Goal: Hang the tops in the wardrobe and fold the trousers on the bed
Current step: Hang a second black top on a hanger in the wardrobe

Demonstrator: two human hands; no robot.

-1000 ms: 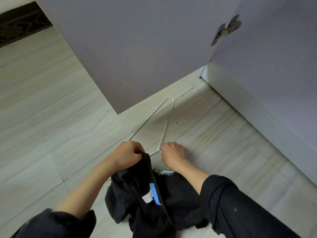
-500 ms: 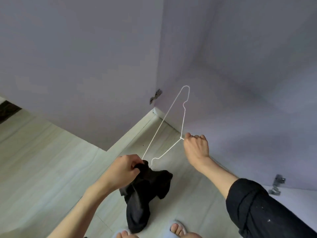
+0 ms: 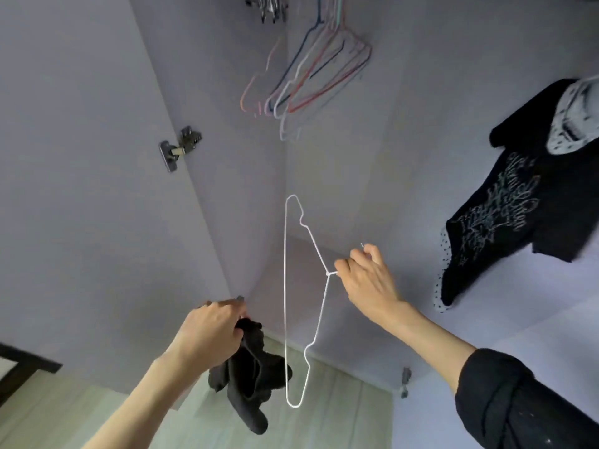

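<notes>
My left hand (image 3: 207, 332) grips a bunched black garment (image 3: 249, 380) that dangles below my fist, in front of the open wardrobe. My right hand (image 3: 366, 280) holds a white wire hanger (image 3: 286, 286) by its neck, fingers curled round the hook. The hanger stands turned on its side between my hands, its frame clear of the garment's top. Inside the wardrobe at the right a black printed top (image 3: 505, 205) hangs, with a spotted pale garment partly behind it.
Several empty coloured wire hangers (image 3: 308, 79) hang from the rail at the top centre. The wardrobe door (image 3: 81, 189) with a metal hinge (image 3: 180, 147) stands open on the left. Pale wood-look floor (image 3: 340, 413) lies below.
I have risen from the floor and my view has swung up into the wardrobe. Both hands lifted, the right carrying the hanger, the left carrying the black garment off the floor.
</notes>
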